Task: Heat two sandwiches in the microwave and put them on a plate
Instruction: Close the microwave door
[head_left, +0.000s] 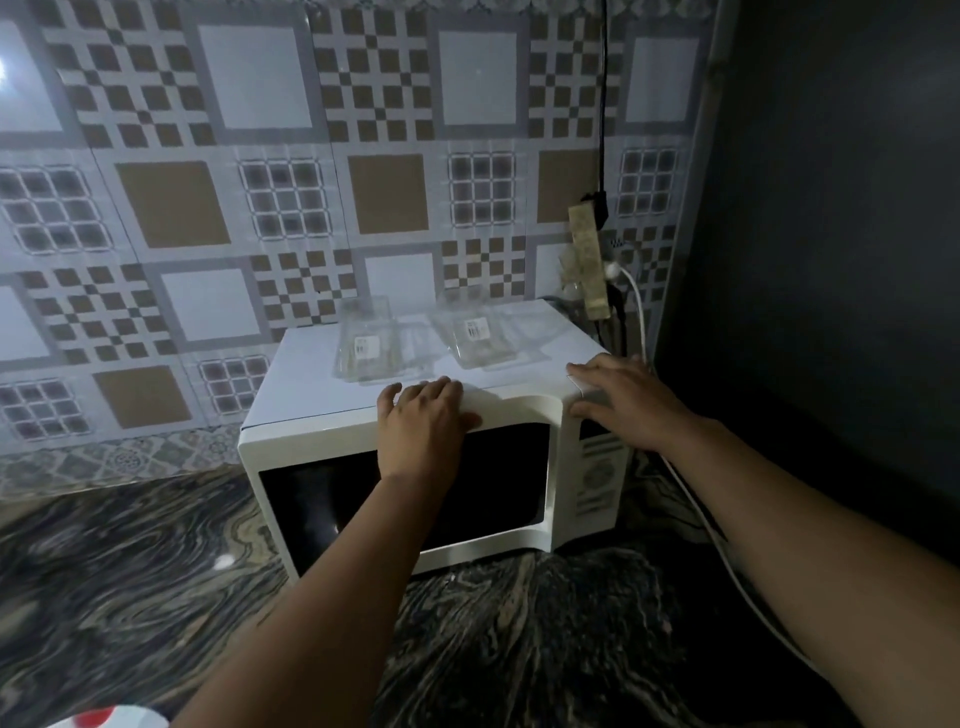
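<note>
A white microwave (311, 447) stands on the dark marbled counter with its dark-windowed door closed. Two clear plastic sandwich boxes lie on its top, one on the left (370, 344) and one on the right (480, 335), each with a small label. My left hand (422, 426) rests flat on the door's top edge, fingers spread, holding nothing. My right hand (621, 400) lies over the microwave's top right corner above the control panel (597, 475), fingers apart and empty. I cannot tell what the boxes hold.
A patterned tile wall runs behind the microwave. A power strip (589, 260) hangs on the wall at the right with a white cable (696, 514) trailing down the counter. A dark wall stands at the right. A red-and-white object (111, 718) peeks in at the bottom left.
</note>
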